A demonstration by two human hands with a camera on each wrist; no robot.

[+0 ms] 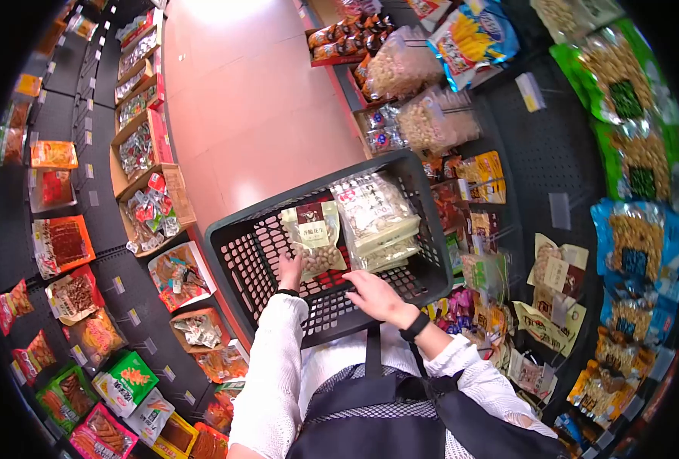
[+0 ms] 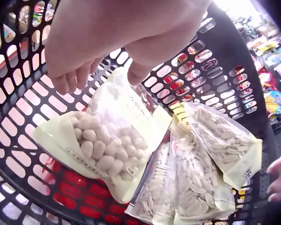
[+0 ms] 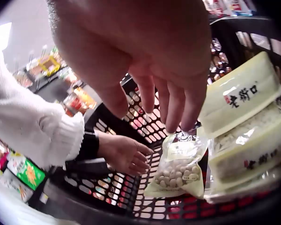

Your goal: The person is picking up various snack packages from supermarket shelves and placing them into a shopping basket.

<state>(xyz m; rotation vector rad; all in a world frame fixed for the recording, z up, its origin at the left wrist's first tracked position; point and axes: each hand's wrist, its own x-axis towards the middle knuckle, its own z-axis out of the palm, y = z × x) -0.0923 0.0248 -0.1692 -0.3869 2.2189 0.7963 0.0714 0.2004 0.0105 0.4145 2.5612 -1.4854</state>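
A black slotted basket [image 1: 227, 232] holds a bag of round nuts [image 1: 318, 237] and, to its right, a stack of white seed bags [image 1: 375, 216]. The left hand [image 1: 289, 269] hangs at the nut bag's lower left edge, fingers loosely bent; in the left wrist view that hand [image 2: 122, 37] is above the nut bag [image 2: 113, 147], with no grip visible. The right hand [image 1: 377, 297] reaches over the basket's near side below the seed bags, fingers extended. In the right wrist view the right hand [image 3: 145, 61] holds nothing, and the seed bags [image 3: 246, 101] lie beyond it.
Shelves of packaged snacks line both sides, with cardboard boxes of small packets [image 1: 156, 210] at left and hanging nut bags [image 1: 634, 164] at right. A pink tiled floor [image 1: 247, 99] runs ahead. Something red shows beneath the bags through the basket [image 2: 79, 194].
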